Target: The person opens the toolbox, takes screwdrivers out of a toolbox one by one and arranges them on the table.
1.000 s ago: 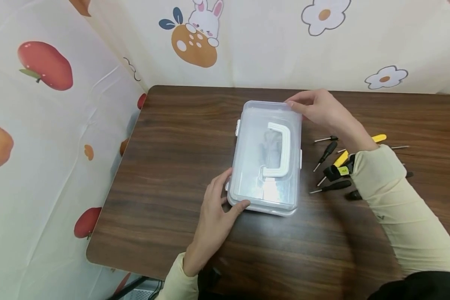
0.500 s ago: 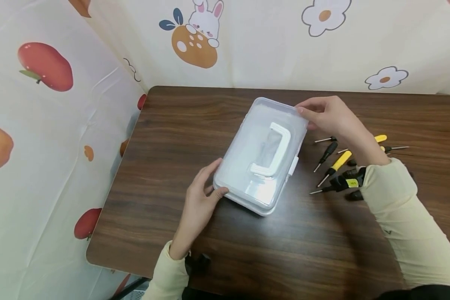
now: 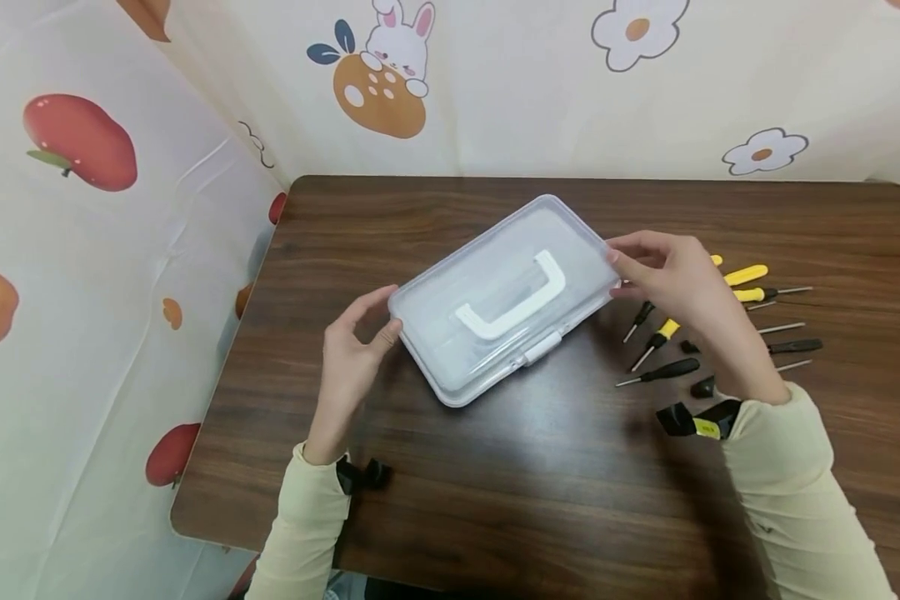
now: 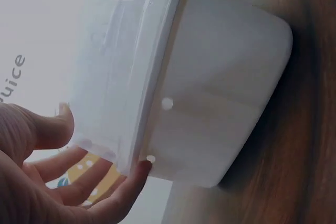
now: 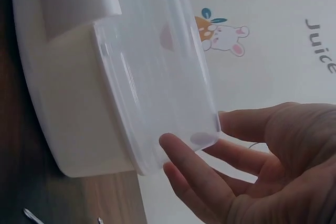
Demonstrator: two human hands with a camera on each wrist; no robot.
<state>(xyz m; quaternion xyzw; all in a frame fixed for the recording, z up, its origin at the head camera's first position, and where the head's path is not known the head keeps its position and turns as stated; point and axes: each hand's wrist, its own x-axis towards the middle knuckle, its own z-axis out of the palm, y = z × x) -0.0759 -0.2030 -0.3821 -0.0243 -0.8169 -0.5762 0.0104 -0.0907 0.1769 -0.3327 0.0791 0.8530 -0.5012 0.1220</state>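
Note:
A plastic storage box (image 3: 450,292) with a see-through lid and a white base sits aslant on the table, its lid down. The white carry handle (image 3: 547,304) lies flat on the lid, and a white latch (image 3: 543,348) shows on the near long side. My left hand (image 3: 348,358) grips the box's left corner; in the left wrist view the thumb (image 4: 55,129) is at the lid's top and the fingertips lie along its edge. My right hand (image 3: 678,279) holds the opposite corner at the right, with thumb and fingers at the lid's rim in the right wrist view.
Several screwdrivers with black or yellow handles lie to the right, partly under my right forearm; one black screwdriver (image 3: 667,371) is near the box. The brown wooden table (image 3: 270,400) meets a patterned wall covering (image 3: 517,92) behind and at the left.
The box has turned clockwise in the head view, from nearly upright to slanting. My left hand has moved left and away from me; my right hand has moved right and nearer.

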